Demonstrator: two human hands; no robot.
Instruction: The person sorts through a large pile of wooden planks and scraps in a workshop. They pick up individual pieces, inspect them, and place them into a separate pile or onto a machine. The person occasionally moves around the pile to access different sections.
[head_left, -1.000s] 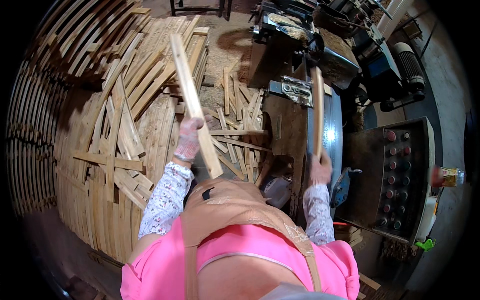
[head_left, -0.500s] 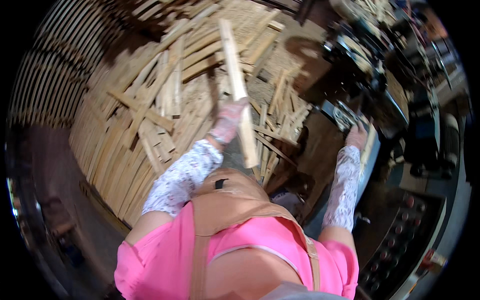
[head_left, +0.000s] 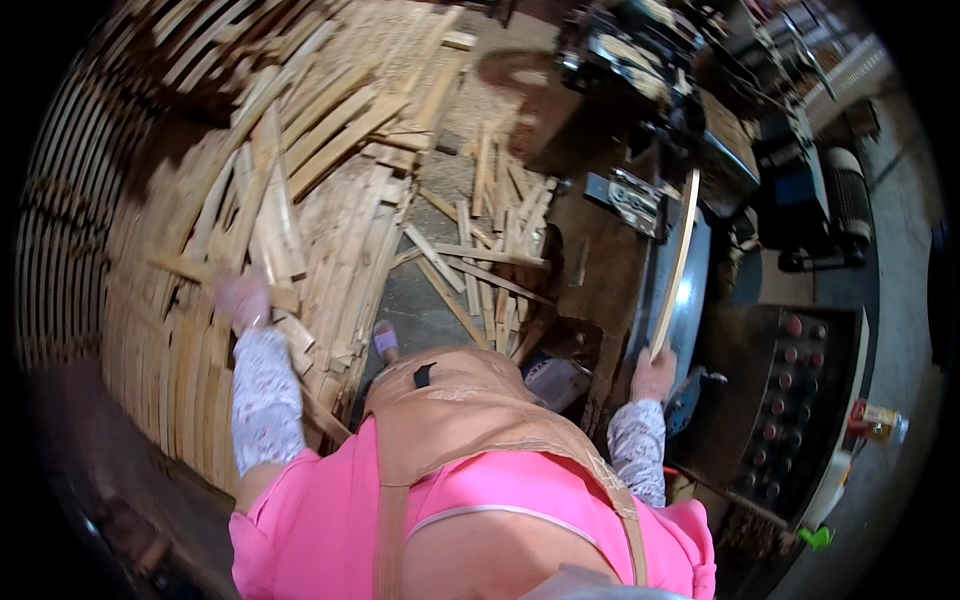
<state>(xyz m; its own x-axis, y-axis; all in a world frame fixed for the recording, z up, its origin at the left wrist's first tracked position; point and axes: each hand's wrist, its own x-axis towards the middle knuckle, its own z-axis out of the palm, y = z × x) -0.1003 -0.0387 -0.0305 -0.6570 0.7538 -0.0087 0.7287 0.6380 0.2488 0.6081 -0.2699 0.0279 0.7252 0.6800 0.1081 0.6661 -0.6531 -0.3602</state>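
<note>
My right hand [head_left: 654, 376] is closed around the near end of a long thin wooden strip [head_left: 678, 265]. The strip runs along the blue-grey metal bed [head_left: 690, 290] of a woodworking machine, its far end close to the machine head. At the left, my left hand [head_left: 243, 298] is over a short wooden plank [head_left: 180, 265] lying crosswise on a big stack of boards [head_left: 190, 385]. Motion smears its fingers, so whether they grip the plank is unclear. Both hands look gloved, with patterned white sleeves over the forearms.
Loose sticks [head_left: 495, 270] lie in a heap between stack and machine. A control panel with rows of buttons [head_left: 780, 400] stands at the right, below a dark ribbed motor [head_left: 848, 200]. Slatted wood stacks [head_left: 65, 250] line the far left. Sawdust [head_left: 480, 90] covers the floor beyond.
My left hand has let go of the board it held upright and moved left onto the stack. My right hand has drawn back toward me along the machine bed. The view has shifted right.
</note>
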